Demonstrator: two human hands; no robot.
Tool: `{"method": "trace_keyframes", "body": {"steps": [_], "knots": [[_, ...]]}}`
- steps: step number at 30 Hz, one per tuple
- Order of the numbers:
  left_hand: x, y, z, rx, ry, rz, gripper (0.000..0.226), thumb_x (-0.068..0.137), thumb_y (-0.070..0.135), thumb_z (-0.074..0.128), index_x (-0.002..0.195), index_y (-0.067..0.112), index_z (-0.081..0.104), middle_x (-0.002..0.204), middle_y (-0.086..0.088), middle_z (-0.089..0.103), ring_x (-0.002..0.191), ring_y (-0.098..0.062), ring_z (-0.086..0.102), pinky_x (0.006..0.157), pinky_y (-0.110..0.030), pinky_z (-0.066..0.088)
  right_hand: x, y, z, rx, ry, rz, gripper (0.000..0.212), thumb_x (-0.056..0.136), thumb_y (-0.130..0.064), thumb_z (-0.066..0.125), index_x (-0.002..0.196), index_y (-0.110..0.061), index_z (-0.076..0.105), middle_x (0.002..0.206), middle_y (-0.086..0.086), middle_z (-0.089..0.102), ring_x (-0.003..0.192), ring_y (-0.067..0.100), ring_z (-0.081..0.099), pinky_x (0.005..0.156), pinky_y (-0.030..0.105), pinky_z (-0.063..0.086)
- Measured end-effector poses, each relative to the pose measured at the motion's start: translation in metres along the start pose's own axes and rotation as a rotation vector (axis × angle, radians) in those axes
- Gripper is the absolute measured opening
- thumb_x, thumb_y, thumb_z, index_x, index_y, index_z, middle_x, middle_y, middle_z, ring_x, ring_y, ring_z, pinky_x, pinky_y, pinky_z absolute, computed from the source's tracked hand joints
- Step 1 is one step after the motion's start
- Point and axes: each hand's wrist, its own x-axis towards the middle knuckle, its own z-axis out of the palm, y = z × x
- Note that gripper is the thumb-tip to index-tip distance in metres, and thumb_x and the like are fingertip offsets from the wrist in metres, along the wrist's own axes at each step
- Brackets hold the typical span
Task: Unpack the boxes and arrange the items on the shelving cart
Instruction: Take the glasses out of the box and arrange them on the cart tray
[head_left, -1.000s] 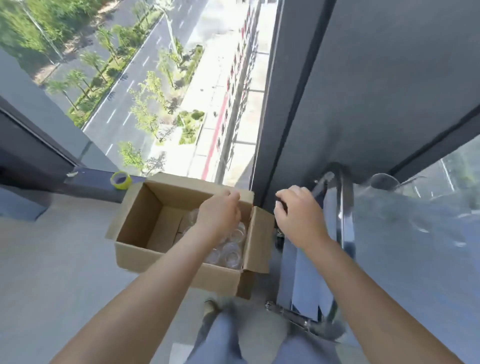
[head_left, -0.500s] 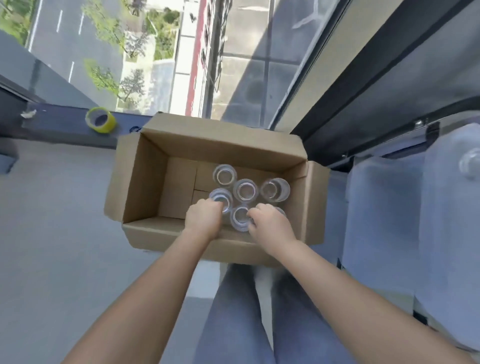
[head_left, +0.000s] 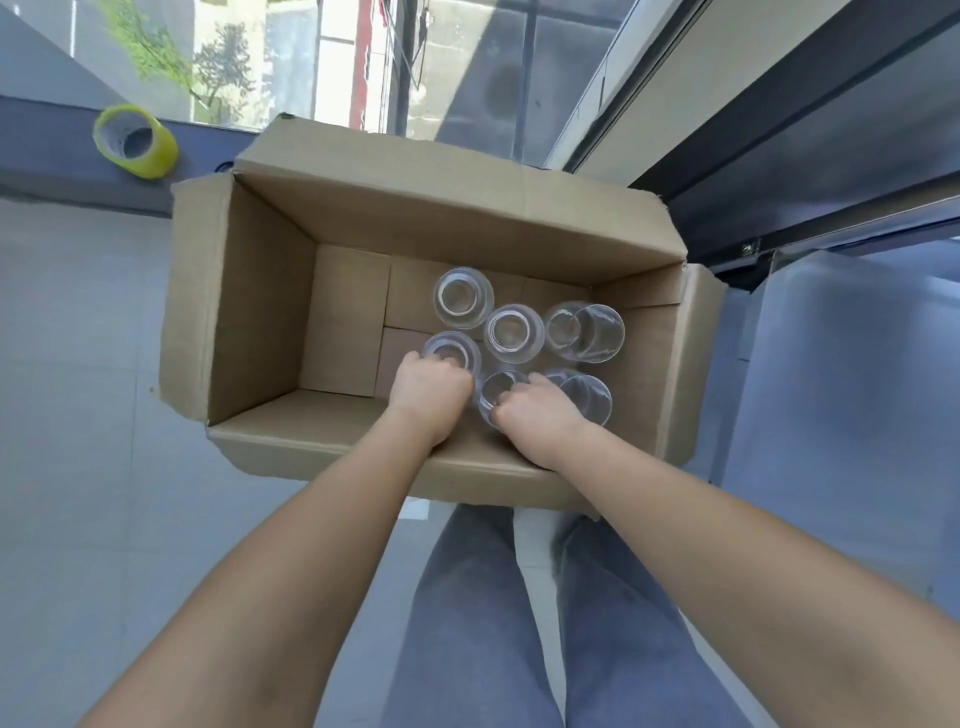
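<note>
An open cardboard box (head_left: 260, 312) stands on the floor in front of me, and several clear glasses stand in its right half. My left hand (head_left: 428, 387) is down inside the box, its fingers curled round the rim of a clear glass (head_left: 451, 349). Beside it, my right hand (head_left: 535, 413) grips another clear glass (head_left: 496, 391). A further glass (head_left: 587, 397) stands just right of that hand. Behind them stand three more glasses: one at the back (head_left: 464, 298), one in the middle (head_left: 514, 333) and one on the right (head_left: 584, 331).
A roll of yellow tape (head_left: 136, 141) lies on the dark window sill at the back left. The shelving cart's grey shelf (head_left: 852, 374) is at the right, close to the box. A glass window wall rises right behind the box. My legs are below the box.
Both hands went from above the box and the cart handle down into the box and took hold of glasses. The view tilted down and came closer to the box.
</note>
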Motion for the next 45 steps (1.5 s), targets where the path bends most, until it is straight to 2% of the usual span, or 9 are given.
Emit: {"method": "trace_keyframes", "body": {"steps": [8,11,17,20,23,30,33,39,45], "knots": [[-0.022,-0.004,-0.010,-0.043,0.031,-0.080,0.025,0.090,0.006,0.046,0.109,0.016,0.058,0.114,-0.002,0.061,0.109,-0.024,0.055,0.082,-0.029,0.035,-0.014,-0.002,-0.010,0.022,0.040,0.012,0.030,0.090,-0.004,0.046,0.119,-0.005,0.054,0.121,0.011,0.056,0.114,0.028,0.049,0.090,0.035,0.036],[-0.043,-0.001,-0.018,-0.077,0.045,-0.098,0.023,0.090,0.010,0.049,0.109,0.017,0.058,0.114,-0.001,0.061,0.109,-0.023,0.054,0.080,-0.028,0.034,-0.032,-0.009,-0.018,0.031,0.319,0.008,0.030,0.059,-0.011,0.079,0.087,-0.007,0.068,0.086,0.008,0.066,0.082,0.025,0.062,0.067,0.028,0.046],[-0.086,0.011,-0.072,-0.085,0.188,-0.108,0.018,0.092,0.016,0.046,0.104,0.016,0.059,0.110,-0.002,0.062,0.103,-0.023,0.056,0.071,-0.028,0.027,-0.098,-0.017,-0.044,0.117,0.505,0.106,0.035,0.032,-0.001,0.086,0.057,-0.010,0.063,0.055,0.004,0.057,0.049,0.022,0.054,0.047,0.023,0.042],[-0.112,0.025,-0.115,-0.084,0.409,-0.085,0.006,0.074,0.011,0.067,0.074,0.013,0.062,0.079,-0.003,0.065,0.073,-0.024,0.061,0.058,-0.025,0.024,-0.142,-0.016,-0.070,0.073,0.643,0.150,0.036,0.030,0.004,0.080,0.054,-0.010,0.058,0.052,0.004,0.052,0.046,0.021,0.050,0.045,0.021,0.037],[-0.139,0.040,-0.150,-0.152,0.626,-0.009,0.026,0.048,0.006,0.074,0.044,0.011,0.049,0.044,-0.004,0.049,0.038,-0.023,0.046,0.050,-0.020,0.016,-0.190,-0.011,-0.099,0.036,0.773,0.201,0.038,0.025,0.008,0.077,0.052,-0.009,0.055,0.050,0.005,0.050,0.045,0.023,0.048,0.044,0.021,0.031],[-0.202,0.098,-0.233,-0.188,1.013,0.184,0.009,0.069,0.003,0.069,0.063,0.006,0.063,0.060,-0.007,0.058,0.054,-0.024,0.051,0.052,-0.023,0.026,-0.316,0.003,-0.128,0.020,1.064,0.432,0.029,0.041,0.017,0.062,0.052,-0.007,0.051,0.051,0.006,0.047,0.048,0.023,0.042,0.046,0.018,0.020],[-0.224,0.132,-0.266,-0.203,1.099,0.240,0.009,0.076,0.009,0.061,0.069,0.008,0.066,0.064,-0.005,0.060,0.058,-0.022,0.052,0.054,-0.024,0.033,-0.381,0.003,-0.136,0.006,1.185,0.507,0.022,0.056,0.011,0.039,0.052,-0.010,0.046,0.052,0.004,0.043,0.053,0.018,0.027,0.051,0.014,0.000],[-0.261,0.221,-0.325,-0.236,1.267,0.418,0.027,0.082,0.018,0.044,0.074,0.007,0.067,0.067,-0.004,0.060,0.064,-0.025,0.054,0.062,-0.032,0.046,-0.495,0.017,-0.127,-0.011,1.191,0.639,0.033,0.046,0.012,0.075,0.056,-0.008,0.050,0.056,0.003,0.046,0.054,0.025,0.044,0.038,0.023,0.025],[-0.253,0.313,-0.346,-0.254,1.323,0.490,0.028,0.082,0.018,0.045,0.070,0.006,0.067,0.063,-0.005,0.056,0.059,-0.027,0.052,0.056,-0.039,0.047,-0.560,0.060,-0.081,0.027,1.193,0.682,0.036,0.045,0.008,0.081,0.058,-0.012,0.054,0.059,-0.006,0.036,0.059,0.019,0.045,0.048,0.010,0.003]]}}
